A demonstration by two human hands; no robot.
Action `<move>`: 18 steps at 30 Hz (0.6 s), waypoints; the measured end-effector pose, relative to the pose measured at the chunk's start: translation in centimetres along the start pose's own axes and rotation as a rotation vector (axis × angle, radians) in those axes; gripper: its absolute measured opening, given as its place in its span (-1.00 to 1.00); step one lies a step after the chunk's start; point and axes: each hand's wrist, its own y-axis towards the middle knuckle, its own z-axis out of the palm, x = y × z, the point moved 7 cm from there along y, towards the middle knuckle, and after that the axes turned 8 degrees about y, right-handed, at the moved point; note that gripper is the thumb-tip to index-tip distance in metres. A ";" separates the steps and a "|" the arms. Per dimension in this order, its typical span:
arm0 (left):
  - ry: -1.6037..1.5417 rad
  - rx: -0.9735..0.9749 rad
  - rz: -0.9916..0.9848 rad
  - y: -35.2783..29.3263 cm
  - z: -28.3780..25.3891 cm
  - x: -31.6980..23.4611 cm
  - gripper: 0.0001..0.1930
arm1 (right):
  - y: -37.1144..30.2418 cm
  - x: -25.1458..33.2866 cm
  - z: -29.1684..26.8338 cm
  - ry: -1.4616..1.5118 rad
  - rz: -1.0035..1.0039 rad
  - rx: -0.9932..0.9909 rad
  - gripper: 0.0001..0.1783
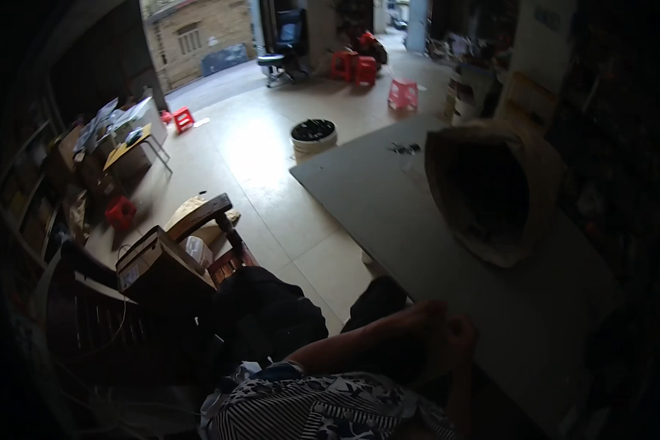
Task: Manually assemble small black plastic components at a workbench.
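My left hand (424,317) and my right hand (462,339) are close together at the near edge of the grey table (389,198). The fingers of both look closed and drawn in toward each other. It is dark there, and whatever they hold is too small or too dim to make out. Beyond them on the table, a large brown sack (438,165) lies with its wide mouth facing me and its inside in deep shadow. A few small dark pieces (405,149) lie on the tabletop to the left of the sack.
A white bucket (314,150) full of black pieces stands on the floor past the table's far corner. On my left, a wooden chair (202,213) bears a cardboard box (161,264). Red stools (403,95) and a cluttered desk (136,143) stand farther off.
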 end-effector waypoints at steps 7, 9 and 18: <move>-0.353 -0.130 -0.188 -1.7 -0.7 -1.1 -0.88 | -0.1 -2.3 1.7 0.308 0.115 -0.130 -0.85; -0.235 -0.098 -0.263 -1.5 -0.7 0.3 -0.85 | -0.4 -2.8 1.7 0.228 0.240 -0.046 -0.85; -0.329 -0.273 -0.330 -2.5 0.3 2.0 -0.83 | -1.0 -3.0 2.4 0.224 0.295 0.038 -0.83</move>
